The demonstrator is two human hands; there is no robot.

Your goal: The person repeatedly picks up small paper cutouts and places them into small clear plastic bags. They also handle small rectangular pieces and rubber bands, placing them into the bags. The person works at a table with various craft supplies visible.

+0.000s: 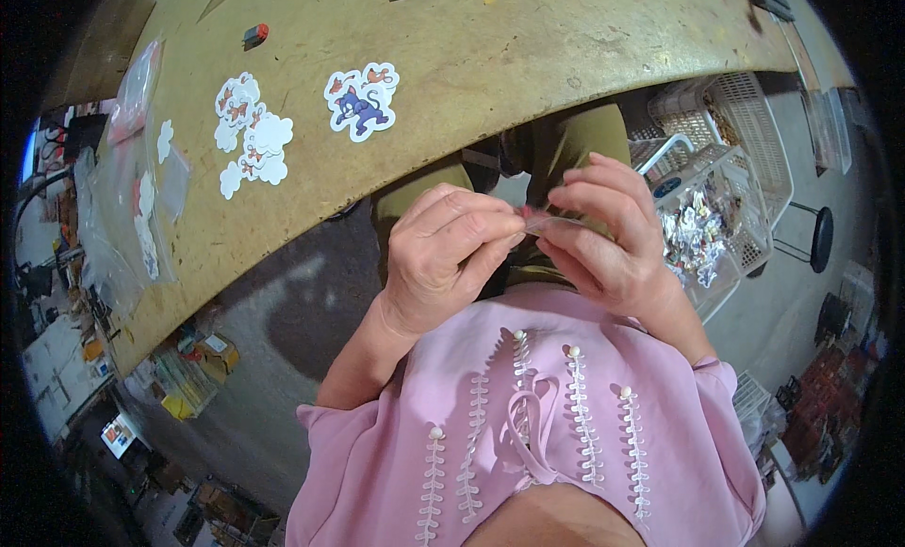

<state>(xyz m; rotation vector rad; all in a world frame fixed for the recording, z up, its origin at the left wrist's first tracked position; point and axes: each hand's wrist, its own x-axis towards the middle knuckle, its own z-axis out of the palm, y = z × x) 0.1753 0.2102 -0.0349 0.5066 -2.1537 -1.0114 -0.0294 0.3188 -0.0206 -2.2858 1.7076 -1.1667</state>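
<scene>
tabletop [490, 66]: worn, tan, curved near edge | cat-shaped stickers [362, 99]: mid-tabletop | cloud-shaped stickers [251, 137]: just left of them | clear plastic bags [132, 198]: along left edge | white baskets [726, 189]: on floor beyond right end, holding small packets

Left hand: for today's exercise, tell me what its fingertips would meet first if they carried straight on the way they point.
The left hand points right, across the small clear packet, so it would probably meet the right hand almost at once.

The small clear piece [551, 223] is staying mostly hidden between the fingertips of the left hand [448, 255] and right hand [603, 236]; what it is cannot be told.
</scene>
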